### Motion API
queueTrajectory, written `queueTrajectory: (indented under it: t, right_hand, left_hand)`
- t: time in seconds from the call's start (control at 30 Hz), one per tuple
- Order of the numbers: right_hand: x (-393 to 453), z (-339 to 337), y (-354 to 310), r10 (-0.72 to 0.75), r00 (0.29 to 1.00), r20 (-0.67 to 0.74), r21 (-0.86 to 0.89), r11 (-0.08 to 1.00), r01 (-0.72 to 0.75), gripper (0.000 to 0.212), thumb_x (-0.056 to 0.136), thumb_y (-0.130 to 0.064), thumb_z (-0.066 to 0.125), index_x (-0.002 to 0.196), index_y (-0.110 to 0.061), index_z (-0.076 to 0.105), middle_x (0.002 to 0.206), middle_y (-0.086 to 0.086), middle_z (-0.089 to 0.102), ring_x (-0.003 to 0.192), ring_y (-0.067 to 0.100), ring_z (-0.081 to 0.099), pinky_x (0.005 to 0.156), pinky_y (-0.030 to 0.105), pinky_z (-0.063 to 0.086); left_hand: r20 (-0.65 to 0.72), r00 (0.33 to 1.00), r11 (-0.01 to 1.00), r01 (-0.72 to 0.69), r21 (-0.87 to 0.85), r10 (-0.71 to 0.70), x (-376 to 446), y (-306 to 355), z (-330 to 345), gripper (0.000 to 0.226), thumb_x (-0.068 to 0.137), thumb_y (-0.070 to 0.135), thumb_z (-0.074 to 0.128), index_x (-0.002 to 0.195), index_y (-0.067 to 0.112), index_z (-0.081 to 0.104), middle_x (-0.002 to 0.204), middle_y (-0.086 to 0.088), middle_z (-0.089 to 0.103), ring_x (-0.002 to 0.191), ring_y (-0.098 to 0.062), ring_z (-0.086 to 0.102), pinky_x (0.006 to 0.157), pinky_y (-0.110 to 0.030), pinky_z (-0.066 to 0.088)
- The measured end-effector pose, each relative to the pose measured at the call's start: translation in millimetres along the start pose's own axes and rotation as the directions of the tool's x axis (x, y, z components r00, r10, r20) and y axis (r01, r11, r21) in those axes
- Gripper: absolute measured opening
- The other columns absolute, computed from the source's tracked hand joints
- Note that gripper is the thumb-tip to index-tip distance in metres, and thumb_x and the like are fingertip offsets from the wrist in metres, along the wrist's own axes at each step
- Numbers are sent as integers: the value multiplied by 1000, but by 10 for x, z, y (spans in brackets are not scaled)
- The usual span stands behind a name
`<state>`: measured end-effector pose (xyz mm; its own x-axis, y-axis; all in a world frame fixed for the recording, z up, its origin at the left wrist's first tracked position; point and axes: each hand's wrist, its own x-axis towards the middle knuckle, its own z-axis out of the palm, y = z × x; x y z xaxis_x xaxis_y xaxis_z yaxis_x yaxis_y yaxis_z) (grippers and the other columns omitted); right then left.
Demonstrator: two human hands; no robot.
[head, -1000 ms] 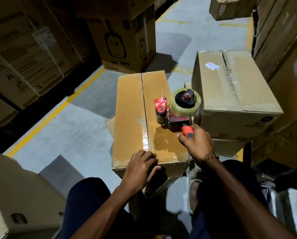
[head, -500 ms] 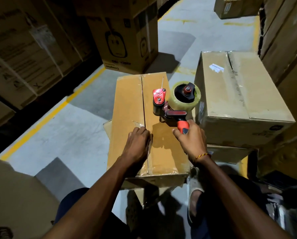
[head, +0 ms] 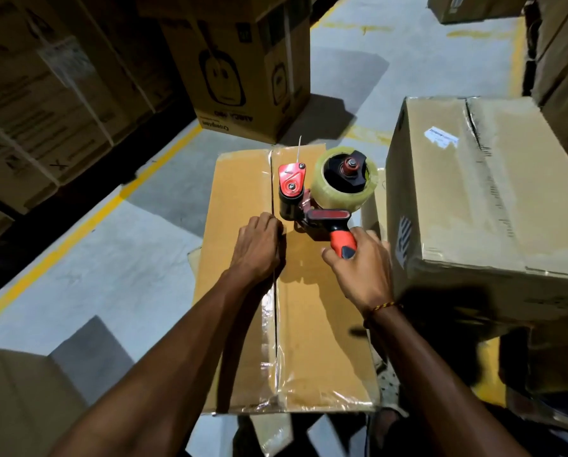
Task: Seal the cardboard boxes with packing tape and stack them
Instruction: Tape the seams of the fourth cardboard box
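Observation:
A flat cardboard box (head: 239,199) lies in front of me with its two top flaps closed. Clear tape (head: 271,357) covers the near part of the centre seam. My left hand (head: 259,249) presses down on the seam about midway along the box, fingers bent over the tape. My right hand (head: 361,268) grips the red handle of a tape dispenser (head: 325,192), which stands on the right flap just beyond my left hand. Its roll of clear tape (head: 343,179) faces up.
A taped cardboard box (head: 480,186) stands close on the right, higher than the one I work on. A printed carton (head: 243,61) stands on the floor beyond. Stacked cartons (head: 45,94) line the left behind a yellow floor line (head: 88,219). Another box (head: 18,400) sits near left.
My left hand has slid forward along the seam from the near edge to the middle. The tape dispenser in my right hand has moved farther along the box too.

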<state>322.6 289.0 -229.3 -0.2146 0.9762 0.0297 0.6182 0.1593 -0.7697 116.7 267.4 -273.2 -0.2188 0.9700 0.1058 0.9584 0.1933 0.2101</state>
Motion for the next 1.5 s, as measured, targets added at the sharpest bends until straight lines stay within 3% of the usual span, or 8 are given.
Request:
queueTrajectory:
  t: [0.2, 0.67, 1.0, 1.1, 1.2, 1.27, 1.33, 1.5]
  right_hand:
    - [103, 74, 0, 10, 1000, -3, 23, 1000, -10, 36, 81, -36, 79, 93, -23, 48, 107, 0, 40, 104, 27, 47, 89, 37, 43]
    - [-241, -15, 20, 11, 997, 70, -3, 1000, -11, 31, 81, -28, 80, 85, -15, 52, 113, 1, 37, 107, 32, 50, 97, 43, 46]
    - [-1069, -284, 110, 6, 990, 144, -35, 999, -1, 24, 81, -19, 75, 90, -12, 54, 114, 2, 42, 88, 23, 53, 81, 41, 48]
    - [-1332, -324, 100, 53, 986, 161, -22, 999, -50, 25, 85, -18, 73, 96, -12, 52, 119, 2, 41, 91, 20, 49, 77, 33, 38]
    - [-1542, -335, 110, 78, 983, 168, 19, 996, -83, 24, 86, -19, 72, 99, -11, 53, 118, 5, 44, 93, 21, 49, 76, 31, 35]
    - [-1615, -338, 110, 86, 981, 173, 42, 995, -94, 23, 86, -19, 71, 96, -11, 52, 114, 6, 46, 93, 24, 51, 75, 33, 35]
    - [-1651, -338, 115, 95, 980, 177, 45, 993, -105, 22, 85, -18, 71, 89, -9, 51, 109, 7, 46, 89, 25, 50, 71, 33, 31]
    - [-1694, -282, 178, 128, 969, 214, 12, 991, -133, 33, 87, -17, 73, 110, 2, 60, 144, 11, 42, 127, 30, 48, 91, 31, 37]
  left_hand:
    - [112, 993, 997, 24, 67, -31, 191, -208, 64, 64, 104, 48, 10, 160, 19, 20, 168, -4, 16, 155, -24, 11, 124, -46, 14]
    - [226, 974, 990, -60, 129, 29, -768, -232, -121, 66, 102, 61, 6, 162, 31, 3, 169, 6, -7, 155, -15, -11, 125, -44, -3]
    - [71, 918, 917, 394, -61, -390, -1872, -244, -349, 66, 100, 65, 30, 159, 36, 18, 170, 3, -4, 155, -27, 2, 121, -52, 13]
    - [127, 853, 791, 518, -325, -506, -2114, -262, -442, 73, 97, 62, 46, 157, 24, 26, 166, -3, 24, 147, -30, 33, 110, -44, 35]
    - [366, 746, 438, 637, -635, -556, -2218, -230, -538, 68, 90, 65, 58, 145, 26, 47, 140, -4, 60, 118, -29, 60, 101, -43, 48]
    - [556, 610, 166, 744, -647, -565, -2311, -183, -592, 76, 83, 74, 60, 142, 28, 50, 134, -4, 62, 115, -31, 61, 97, -52, 50]
    - [681, 496, 65, 830, -554, -539, -2402, -162, -629, 83, 80, 80, 57, 146, 31, 44, 142, -7, 55, 126, -38, 53, 91, -59, 43]
    - [729, 537, -77, 781, -620, -424, -2515, -165, -603, 80, 73, 69, 72, 141, 35, 47, 126, -1, 65, 111, -31, 61, 91, -58, 54]
